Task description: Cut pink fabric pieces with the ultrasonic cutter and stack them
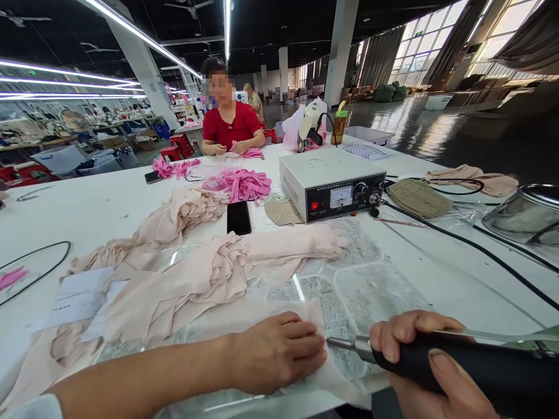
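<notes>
From here I count one black-handled, steel-tipped tool (502, 368) lower right, one white metal control box (332, 180) right of centre, and two white paper sheets (77, 295) lower left.

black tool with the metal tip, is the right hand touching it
Touching: the head view shows the right hand gripping the black tool, thumb and fingers pressed against its body.

A sheer, pale pink cloth (316, 309) is spread out, lightly creased, beneath the left hand (279, 352), by which it is partly covered. A black handheld tool (502, 372) is gripped in the right hand (454, 381), held nearly level, its slender metal tip pointed just beside the left hand's fingertips.
</notes>
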`<action>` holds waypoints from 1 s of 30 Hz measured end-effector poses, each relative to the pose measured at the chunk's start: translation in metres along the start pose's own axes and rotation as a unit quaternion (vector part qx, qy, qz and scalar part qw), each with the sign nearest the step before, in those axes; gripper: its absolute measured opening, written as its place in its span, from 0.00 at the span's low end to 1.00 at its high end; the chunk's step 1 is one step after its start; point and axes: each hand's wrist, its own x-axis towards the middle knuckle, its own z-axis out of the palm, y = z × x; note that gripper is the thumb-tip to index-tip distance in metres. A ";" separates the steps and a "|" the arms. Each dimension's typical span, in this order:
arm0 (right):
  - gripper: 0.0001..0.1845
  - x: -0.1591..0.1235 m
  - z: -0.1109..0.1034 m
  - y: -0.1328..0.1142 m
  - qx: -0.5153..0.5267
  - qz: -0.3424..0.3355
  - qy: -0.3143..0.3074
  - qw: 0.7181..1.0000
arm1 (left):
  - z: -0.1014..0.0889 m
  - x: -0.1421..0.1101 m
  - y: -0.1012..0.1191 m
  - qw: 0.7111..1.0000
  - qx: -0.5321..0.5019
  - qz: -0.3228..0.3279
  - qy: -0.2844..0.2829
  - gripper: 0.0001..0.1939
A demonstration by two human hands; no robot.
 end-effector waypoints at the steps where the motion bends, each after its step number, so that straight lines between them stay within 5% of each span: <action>1: 0.08 0.000 0.000 0.000 -0.002 0.001 -0.003 1.000 | 0.000 0.000 0.000 1.000 -0.001 0.000 -0.001 0.09; 20: 0.04 0.003 -0.013 0.011 -0.013 0.009 -0.074 0.997 | -0.004 0.002 -0.003 1.000 -0.016 0.005 -0.007 0.13; 27: 0.08 0.008 -0.009 -0.003 0.042 0.025 0.091 0.995 | 0.000 -0.009 -0.027 1.000 -0.009 -0.006 -0.013 0.13; 30: 0.12 0.004 -0.012 -0.007 0.040 0.030 0.115 0.992 | 0.001 -0.015 -0.029 0.999 -0.032 -0.016 0.003 0.14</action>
